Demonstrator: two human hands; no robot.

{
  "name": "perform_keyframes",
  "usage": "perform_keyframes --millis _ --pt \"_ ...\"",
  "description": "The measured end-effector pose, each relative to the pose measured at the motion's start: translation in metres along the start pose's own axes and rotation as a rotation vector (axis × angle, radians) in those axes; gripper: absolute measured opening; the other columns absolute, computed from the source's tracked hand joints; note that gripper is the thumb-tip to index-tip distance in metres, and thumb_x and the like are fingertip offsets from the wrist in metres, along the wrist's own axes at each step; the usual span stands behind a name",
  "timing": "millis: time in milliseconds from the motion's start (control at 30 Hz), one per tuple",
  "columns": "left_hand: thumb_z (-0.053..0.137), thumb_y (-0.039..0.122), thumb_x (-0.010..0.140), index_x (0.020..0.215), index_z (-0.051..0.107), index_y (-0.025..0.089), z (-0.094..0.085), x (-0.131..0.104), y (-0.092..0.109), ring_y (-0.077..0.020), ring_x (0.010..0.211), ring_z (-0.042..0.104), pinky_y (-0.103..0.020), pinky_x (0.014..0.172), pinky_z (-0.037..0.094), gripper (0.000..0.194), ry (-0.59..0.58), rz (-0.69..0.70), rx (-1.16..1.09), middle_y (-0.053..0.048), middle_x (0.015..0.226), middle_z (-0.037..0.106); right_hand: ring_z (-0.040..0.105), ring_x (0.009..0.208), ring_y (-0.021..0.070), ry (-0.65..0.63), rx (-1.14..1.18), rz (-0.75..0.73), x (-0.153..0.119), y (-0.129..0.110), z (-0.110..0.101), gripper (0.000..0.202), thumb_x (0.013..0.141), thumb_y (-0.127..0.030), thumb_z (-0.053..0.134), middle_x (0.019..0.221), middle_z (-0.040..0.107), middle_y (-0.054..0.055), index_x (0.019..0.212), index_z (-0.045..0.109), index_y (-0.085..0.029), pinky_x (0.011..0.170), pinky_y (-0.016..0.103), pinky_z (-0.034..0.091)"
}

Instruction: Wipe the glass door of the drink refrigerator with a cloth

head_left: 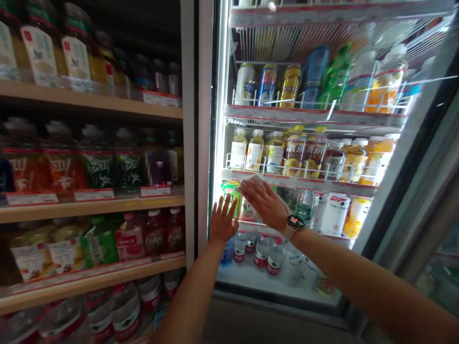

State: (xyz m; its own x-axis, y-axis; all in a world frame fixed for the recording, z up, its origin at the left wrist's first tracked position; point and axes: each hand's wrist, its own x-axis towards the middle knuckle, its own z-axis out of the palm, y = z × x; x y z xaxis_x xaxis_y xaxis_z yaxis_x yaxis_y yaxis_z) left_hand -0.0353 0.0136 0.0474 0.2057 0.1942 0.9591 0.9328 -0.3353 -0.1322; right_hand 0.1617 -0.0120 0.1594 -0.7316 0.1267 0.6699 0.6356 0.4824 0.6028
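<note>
My right hand (263, 203), with a watch (295, 222) on its wrist, lies over a white cloth (256, 181) at the front edge of a lit cooler shelf (304, 183). Its fingers point up and to the left and press on the cloth. Lower and to the left, my left hand (224, 222) is raised with its fingers spread, in front of a green package (230, 191), and holds nothing. Beneath both hands, small bottles with red labels (274, 260) stand on the cooler's bottom.
Bottles and cans (290, 86) fill the cooler shelves above. A metal door frame (398, 191) slants along the right. Wooden shelves (93, 210) with bottled drinks stand left, beyond a grey upright post (190, 119).
</note>
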Motion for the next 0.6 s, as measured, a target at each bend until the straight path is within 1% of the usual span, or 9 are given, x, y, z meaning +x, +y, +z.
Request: perform_keyframes --millis 100,200,267,333,400,467,533,600 --pt "0.049 0.024 0.089 0.157 0.014 0.021 0.001 -0.001 -0.001 -0.0278 0.151 0.012 -0.048 0.119 0.027 0.076 0.026 0.021 -0.005 -0.009 0.161 0.022 0.026 0.148 0.0222 -0.038 0.038 -0.091 -0.028 -0.031 0.023 0.061 0.091 -0.011 0.044 0.157 0.037 0.007 0.151 0.033 -0.014 0.121 0.047 0.027" --pt "0.045 0.021 0.091 0.156 0.017 0.021 0.001 0.0 -0.001 -0.0263 0.151 0.011 -0.047 0.12 0.026 0.071 0.016 0.009 -0.005 -0.007 0.161 0.022 0.03 0.146 0.0217 -0.077 0.099 -0.112 -0.065 -0.056 0.043 0.065 0.089 -0.009 0.046 0.156 0.039 0.01 0.152 0.032 -0.012 0.116 0.045 0.035" --pt "0.044 0.018 0.09 0.156 0.019 0.023 0.0 0.0 0.0 -0.025 0.151 0.011 -0.046 0.121 0.025 0.07 0.016 0.003 -0.013 -0.006 0.161 0.024 0.032 0.145 0.0219 -0.103 0.145 -0.146 -0.09 -0.066 0.051 0.068 0.087 -0.008 0.047 0.156 0.038 0.009 0.153 0.03 -0.014 0.115 0.045 0.037" --pt "0.044 0.016 0.089 0.156 0.019 0.024 -0.002 0.001 0.001 -0.0243 0.151 0.011 -0.046 0.121 0.024 0.072 0.014 -0.005 -0.025 -0.005 0.161 0.025 0.033 0.145 0.0202 -0.112 0.19 -0.22 -0.11 -0.071 0.054 0.071 0.086 -0.006 0.046 0.157 0.037 0.006 0.153 0.029 -0.018 0.114 0.043 0.037" --pt "0.046 0.018 0.089 0.156 0.018 0.024 -0.003 0.002 0.002 -0.0245 0.151 0.011 -0.046 0.121 0.024 0.073 0.018 -0.004 -0.036 -0.005 0.161 0.023 0.033 0.144 0.0168 -0.112 0.206 -0.297 -0.121 -0.069 0.052 0.07 0.086 -0.004 0.044 0.157 0.037 0.002 0.152 0.032 -0.021 0.115 0.038 0.036" --pt "0.048 0.02 0.088 0.156 0.016 0.023 -0.003 0.002 0.002 -0.025 0.151 0.009 -0.047 0.122 0.023 0.075 0.027 0.004 -0.041 -0.004 0.162 0.02 0.036 0.143 0.0135 -0.099 0.177 -0.339 -0.12 -0.06 0.046 0.064 0.089 -0.004 0.041 0.155 0.041 -0.001 0.15 0.037 -0.022 0.116 0.034 0.035" --pt "0.048 0.021 0.088 0.156 0.015 0.023 -0.003 0.002 0.001 -0.0254 0.151 0.008 -0.047 0.122 0.024 0.076 0.024 0.009 -0.042 -0.004 0.162 0.018 0.039 0.14 0.0115 -0.078 0.134 -0.343 -0.107 -0.041 0.035 0.057 0.093 -0.006 0.039 0.151 0.047 -0.001 0.147 0.041 -0.023 0.117 0.031 0.032" --pt "0.05 0.02 0.087 0.156 0.014 0.024 -0.003 0.002 0.001 -0.0259 0.151 0.011 -0.048 0.121 0.025 0.078 0.003 0.0 -0.046 -0.005 0.162 0.019 0.042 0.139 0.0121 -0.054 0.101 -0.314 -0.085 -0.015 0.02 0.055 0.095 -0.009 0.04 0.147 0.051 0.001 0.148 0.039 -0.023 0.119 0.033 0.031"
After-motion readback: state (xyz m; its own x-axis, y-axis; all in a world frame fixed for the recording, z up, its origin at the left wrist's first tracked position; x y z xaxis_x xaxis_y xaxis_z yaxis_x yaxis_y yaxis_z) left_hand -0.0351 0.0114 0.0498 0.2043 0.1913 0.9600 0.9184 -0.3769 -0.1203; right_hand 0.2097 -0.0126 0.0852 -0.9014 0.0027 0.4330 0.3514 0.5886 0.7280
